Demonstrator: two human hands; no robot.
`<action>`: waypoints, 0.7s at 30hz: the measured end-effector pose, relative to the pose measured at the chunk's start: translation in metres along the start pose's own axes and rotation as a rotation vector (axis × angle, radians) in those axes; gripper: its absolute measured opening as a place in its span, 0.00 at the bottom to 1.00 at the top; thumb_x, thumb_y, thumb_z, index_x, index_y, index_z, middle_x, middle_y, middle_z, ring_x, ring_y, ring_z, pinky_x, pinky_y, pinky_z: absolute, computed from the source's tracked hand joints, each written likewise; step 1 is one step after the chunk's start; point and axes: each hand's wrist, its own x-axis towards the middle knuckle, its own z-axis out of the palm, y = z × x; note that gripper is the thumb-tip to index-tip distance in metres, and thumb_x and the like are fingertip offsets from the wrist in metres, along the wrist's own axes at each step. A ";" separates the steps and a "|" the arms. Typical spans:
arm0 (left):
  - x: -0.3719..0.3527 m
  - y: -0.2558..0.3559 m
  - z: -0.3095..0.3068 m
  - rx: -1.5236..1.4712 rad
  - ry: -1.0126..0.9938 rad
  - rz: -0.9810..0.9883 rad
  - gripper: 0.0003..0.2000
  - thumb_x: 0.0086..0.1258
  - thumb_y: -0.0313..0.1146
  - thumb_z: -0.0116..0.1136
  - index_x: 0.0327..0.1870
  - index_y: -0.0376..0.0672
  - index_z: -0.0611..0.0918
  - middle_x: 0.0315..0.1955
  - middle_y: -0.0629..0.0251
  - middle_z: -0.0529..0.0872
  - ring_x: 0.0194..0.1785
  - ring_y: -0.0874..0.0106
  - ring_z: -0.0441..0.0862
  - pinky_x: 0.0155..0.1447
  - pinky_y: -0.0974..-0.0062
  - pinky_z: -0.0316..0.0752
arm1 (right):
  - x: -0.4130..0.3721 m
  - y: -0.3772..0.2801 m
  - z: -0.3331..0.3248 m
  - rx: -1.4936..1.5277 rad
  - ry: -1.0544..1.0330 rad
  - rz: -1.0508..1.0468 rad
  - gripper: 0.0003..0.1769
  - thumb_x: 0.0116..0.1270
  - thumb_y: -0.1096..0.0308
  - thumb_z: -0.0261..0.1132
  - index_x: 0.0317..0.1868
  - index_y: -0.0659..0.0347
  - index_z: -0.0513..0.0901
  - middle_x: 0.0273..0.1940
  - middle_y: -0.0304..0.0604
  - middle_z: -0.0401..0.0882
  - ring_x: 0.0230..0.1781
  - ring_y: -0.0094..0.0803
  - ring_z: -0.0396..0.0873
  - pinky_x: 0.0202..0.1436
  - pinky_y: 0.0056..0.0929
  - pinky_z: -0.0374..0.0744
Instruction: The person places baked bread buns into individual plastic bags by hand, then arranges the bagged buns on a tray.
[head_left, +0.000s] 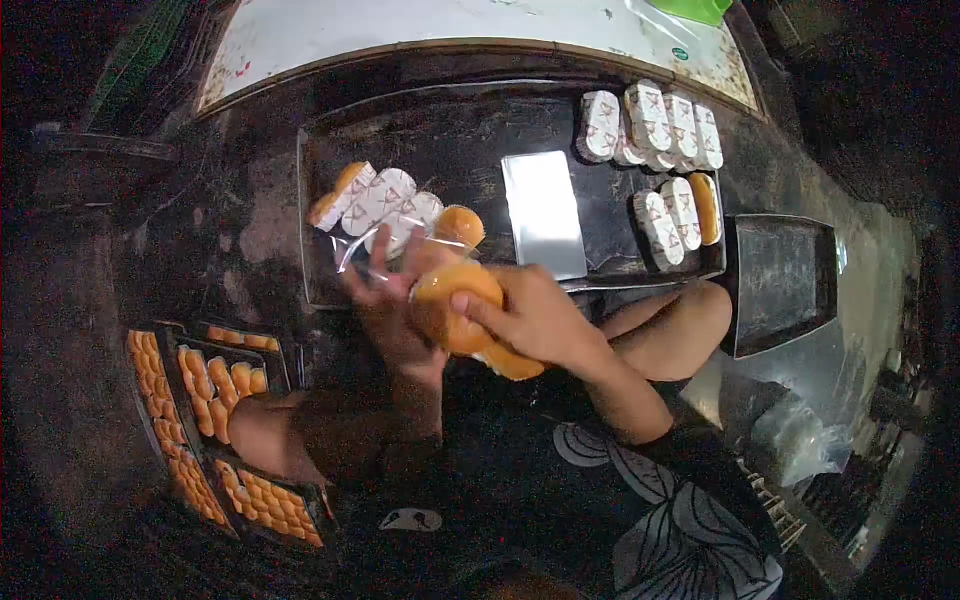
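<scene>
My right hand (540,318) is closed round a few golden buns (455,290), its thumb pressed on top of them. A white paper edge shows under the lowest bun. Close against the buns on the other side is my left hand (385,305), blurred, with fingers spread in a clear plastic bag (350,257) that it holds. Just beyond the left hand, buns in white printed paper cups (379,201) lie in a row in the black tray (440,125). One bare-topped bun (460,227) sits at that row's right end.
More paper-cupped buns (661,230) lie at the tray's right side, beside a shiny flat sheet (543,215). Trays of golden buns (265,505) stand at lower left. A smaller dark tray (785,285) and a clear plastic bundle (800,440) are at right. A white board (420,25) lies behind.
</scene>
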 end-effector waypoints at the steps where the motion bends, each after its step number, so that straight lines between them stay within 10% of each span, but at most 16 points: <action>1: -0.006 -0.004 0.003 0.082 0.075 -0.051 0.48 0.48 0.38 0.66 0.65 0.51 0.42 0.57 0.52 0.61 0.59 0.59 0.62 0.56 0.62 0.69 | 0.003 -0.003 -0.005 0.081 0.070 0.126 0.25 0.57 0.49 0.58 0.40 0.67 0.75 0.26 0.54 0.77 0.29 0.48 0.77 0.34 0.40 0.73; 6: 0.003 -0.010 -0.020 0.230 -0.145 -0.043 0.50 0.45 0.36 0.67 0.65 0.48 0.42 0.51 0.53 0.67 0.51 0.60 0.71 0.50 0.68 0.74 | -0.013 0.003 0.026 0.194 0.214 0.251 0.32 0.54 0.57 0.64 0.54 0.66 0.62 0.39 0.55 0.75 0.38 0.39 0.76 0.42 0.33 0.73; 8: 0.000 -0.028 -0.055 -0.271 -0.139 -0.557 0.49 0.46 0.36 0.67 0.65 0.46 0.43 0.49 0.53 0.69 0.47 0.61 0.74 0.46 0.69 0.76 | -0.007 0.015 0.033 0.283 0.076 0.355 0.41 0.53 0.56 0.65 0.59 0.66 0.53 0.44 0.57 0.72 0.43 0.41 0.74 0.47 0.33 0.71; 10: -0.018 -0.049 -0.050 -0.084 -0.114 -0.327 0.45 0.50 0.36 0.65 0.64 0.46 0.46 0.47 0.54 0.70 0.45 0.60 0.74 0.43 0.68 0.77 | 0.008 0.023 0.034 0.405 0.215 0.452 0.41 0.54 0.57 0.65 0.60 0.67 0.51 0.47 0.59 0.69 0.49 0.42 0.71 0.53 0.34 0.68; 12: -0.016 -0.039 -0.062 -0.242 -0.062 -0.501 0.40 0.54 0.36 0.61 0.64 0.45 0.48 0.48 0.56 0.70 0.44 0.60 0.74 0.43 0.66 0.76 | -0.014 0.023 0.050 0.414 0.256 0.360 0.41 0.55 0.58 0.64 0.60 0.69 0.50 0.51 0.59 0.65 0.54 0.41 0.67 0.56 0.33 0.65; 13: -0.008 -0.036 -0.076 -0.725 -0.365 -0.769 0.35 0.56 0.36 0.59 0.63 0.45 0.53 0.48 0.57 0.70 0.46 0.61 0.73 0.47 0.63 0.74 | -0.032 0.025 0.064 0.356 0.267 0.216 0.40 0.56 0.56 0.62 0.58 0.70 0.50 0.49 0.61 0.67 0.52 0.45 0.69 0.55 0.35 0.67; 17: -0.053 -0.051 -0.010 -0.162 0.242 -0.449 0.25 0.62 0.41 0.52 0.58 0.44 0.62 0.51 0.59 0.69 0.54 0.63 0.68 0.58 0.62 0.64 | -0.016 0.028 0.058 0.446 0.376 0.311 0.38 0.57 0.64 0.60 0.60 0.72 0.48 0.52 0.63 0.62 0.56 0.51 0.64 0.58 0.37 0.63; 19: -0.047 -0.050 -0.036 -0.234 0.085 -0.425 0.25 0.62 0.42 0.52 0.58 0.43 0.63 0.51 0.60 0.70 0.55 0.64 0.67 0.59 0.64 0.62 | -0.011 0.033 0.061 0.411 0.465 0.300 0.37 0.58 0.66 0.60 0.60 0.72 0.48 0.53 0.63 0.62 0.56 0.51 0.64 0.58 0.37 0.64; 21: -0.040 -0.066 -0.081 -0.443 -0.048 -0.460 0.26 0.62 0.41 0.53 0.58 0.40 0.63 0.51 0.61 0.70 0.57 0.67 0.66 0.60 0.68 0.60 | -0.023 0.030 0.063 0.115 0.461 -0.165 0.29 0.58 0.69 0.59 0.57 0.67 0.56 0.47 0.62 0.69 0.48 0.51 0.71 0.50 0.36 0.71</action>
